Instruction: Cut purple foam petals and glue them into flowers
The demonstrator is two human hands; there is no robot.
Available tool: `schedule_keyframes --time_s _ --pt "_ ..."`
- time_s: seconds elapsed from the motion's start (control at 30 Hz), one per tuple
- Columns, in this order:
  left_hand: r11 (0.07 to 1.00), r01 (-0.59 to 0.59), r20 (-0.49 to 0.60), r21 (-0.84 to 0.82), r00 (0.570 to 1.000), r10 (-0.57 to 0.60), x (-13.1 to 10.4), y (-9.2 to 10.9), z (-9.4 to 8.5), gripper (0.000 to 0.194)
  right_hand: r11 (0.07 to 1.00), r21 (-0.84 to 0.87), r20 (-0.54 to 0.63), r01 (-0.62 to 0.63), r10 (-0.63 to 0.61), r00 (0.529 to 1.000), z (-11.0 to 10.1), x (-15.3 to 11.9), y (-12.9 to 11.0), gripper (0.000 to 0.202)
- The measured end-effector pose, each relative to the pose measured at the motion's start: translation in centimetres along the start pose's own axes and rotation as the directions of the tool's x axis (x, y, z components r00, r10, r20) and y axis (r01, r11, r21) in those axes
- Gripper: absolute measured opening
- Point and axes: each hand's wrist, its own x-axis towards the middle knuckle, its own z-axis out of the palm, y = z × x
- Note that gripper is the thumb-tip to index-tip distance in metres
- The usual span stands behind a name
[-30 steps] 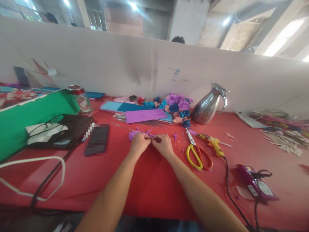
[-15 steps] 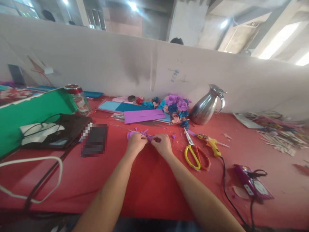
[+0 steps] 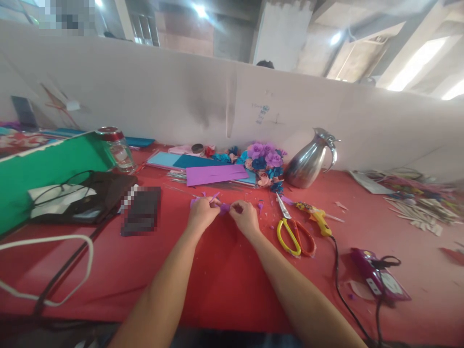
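Over the red table, my left hand [image 3: 203,213] is closed around a piece of purple paper [image 3: 224,208], part of which sticks out above and to the left of the fingers. My right hand [image 3: 245,217] has thumb and forefinger curled into a pinch at the right end of this paper. Most of the paper's shape is hidden behind the hands. To the right of my right hand lie scissors [image 3: 289,238] with one yellow and one red handle, and a yellow glue gun [image 3: 320,220]. Small purple scraps [image 3: 260,206] are scattered close by.
Behind the hands are a flat purple sheet [image 3: 215,174], blue sheets and a bunch of paper flowers [image 3: 263,157]. A steel jug [image 3: 308,162] stands at the partition. A jar [image 3: 121,152], a phone [image 3: 143,212] and a green board [image 3: 54,174] are leftward; a purple power strip [image 3: 382,278] is rightward.
My left hand has shifted slightly left and the gap between the hands is a little wider. The fingers of my right hand have changed their curl slightly.
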Motion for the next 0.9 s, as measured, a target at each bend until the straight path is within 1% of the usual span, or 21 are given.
schedule_keyframes --time_s 0.1,0.17,0.27,0.47,0.57,0.63,0.67,0.7,0.73,0.77,0.8,0.83,0.87,0.9 --pt "0.99 -0.124 0.008 0.061 0.992 0.124 -0.1 0.3 0.4 0.028 1.0 -0.024 0.016 0.019 -0.019 1.0 0.0 -0.1 -0.2 0.013" --pt "0.976 -0.159 0.043 0.15 0.987 0.154 -0.1 0.3 0.7 0.026 0.999 -0.025 0.017 0.033 -0.033 0.999 -0.1 -0.2 -0.4 0.012" --pt "0.967 -0.142 0.083 0.21 0.988 0.127 -0.2 0.3 0.9 0.022 0.999 -0.001 -0.006 0.048 -0.048 0.999 -0.2 -0.3 -0.8 0.013" --pt "0.975 -0.13 0.053 0.183 0.991 0.122 -0.8 0.6 0.8 0.019 0.974 0.169 -0.058 0.15 -0.142 0.988 -0.6 -0.6 -1.4 0.011" --pt "0.985 -0.118 0.023 0.129 0.993 0.116 -0.9 0.6 0.7 0.016 0.942 0.307 -0.09 0.135 -0.112 0.99 -1.4 -0.5 -1.7 0.01" --pt "0.988 -0.125 -0.033 0.092 0.991 0.128 -0.7 0.6 0.6 0.015 0.91 0.408 -0.058 0.075 -0.057 0.997 -2.3 -0.1 -1.9 0.01" --pt "0.991 -0.129 -0.075 0.047 0.988 0.132 -0.6 0.6 0.5 0.016 0.893 0.449 -0.02 0.036 -0.03 0.999 -2.8 0.0 -2.0 0.01" --pt "0.991 -0.132 -0.113 -0.032 0.985 0.127 -0.5 0.7 0.4 0.019 0.878 0.479 0.026 -0.002 -0.012 1.0 -3.2 0.2 -2.0 0.01" --pt "0.98 -0.129 -0.135 -0.154 0.985 0.108 -0.5 0.9 0.4 0.023 0.866 0.499 0.072 -0.036 0.0 0.997 -3.7 0.4 -2.1 0.01" --pt "0.945 -0.12 -0.128 -0.304 0.988 0.085 -0.6 1.1 0.3 0.028 0.858 0.509 0.114 -0.063 0.006 0.993 -4.1 0.6 -2.1 0.01" --pt "0.884 -0.103 -0.088 -0.455 0.994 0.071 -0.7 1.4 0.2 0.034 0.856 0.511 0.15 -0.082 0.005 0.989 -4.5 0.7 -2.1 0.01" --pt "0.812 -0.074 -0.019 -0.579 0.997 0.077 -1.0 1.7 0.2 0.039 0.858 0.505 0.18 -0.093 0.001 0.984 -4.7 0.7 -2.0 0.01" --pt "0.753 -0.038 0.059 -0.656 0.993 0.102 -1.2 2.0 0.1 0.042 0.864 0.494 0.198 -0.098 -0.002 0.98 -4.9 0.7 -1.9 0.01" --pt "0.722 -0.007 0.13 -0.692 0.982 0.134 -1.5 2.4 0.0 0.043 0.871 0.482 0.207 -0.099 -0.003 0.978 -5.1 0.6 -1.8 0.01"
